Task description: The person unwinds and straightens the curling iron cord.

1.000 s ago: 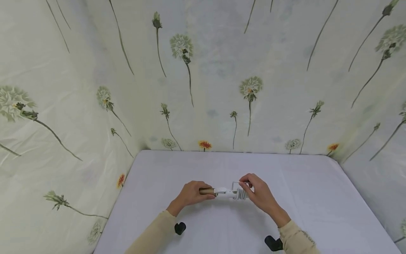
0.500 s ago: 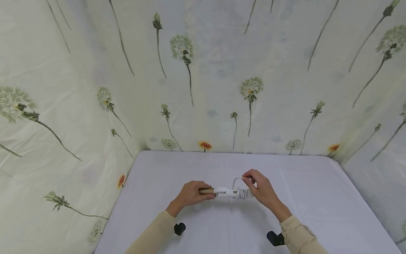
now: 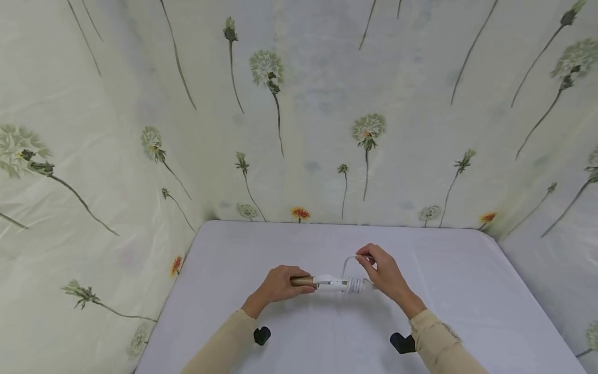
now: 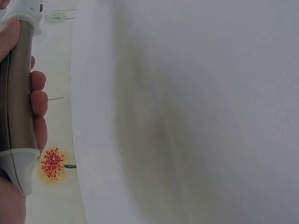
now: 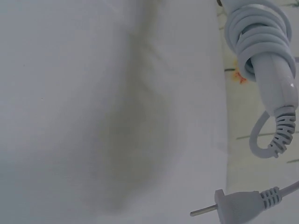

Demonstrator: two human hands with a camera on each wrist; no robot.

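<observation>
My left hand (image 3: pixel 282 284) grips the brown barrel of a curling iron (image 3: pixel 334 284), which lies level above the table. In the left wrist view, fingers wrap round that barrel (image 4: pixel 21 93) between its white ends. The white cord (image 5: pixel 261 35) is coiled several times round the handle, and a ribbed sleeve at the handle's end leads into a loop. My right hand (image 3: pixel 384 271) pinches the free length of cord, which rises from the coils in the head view. A two-pin plug (image 5: pixel 243 206) hangs at the lower right of the right wrist view; the right hand itself is out of that view.
A white-covered table (image 3: pixel 327 332) lies below both hands. Curtains (image 3: pixel 308 119) printed with dandelions enclose its back and sides. One black object (image 3: pixel 262 335) shows beside the left sleeve, and another black object (image 3: pixel 403 343) beside the right.
My right hand has risen and moved slightly away from the coils, drawing a longer stretch of cord up from them. The left hand keeps its grip on the barrel.
</observation>
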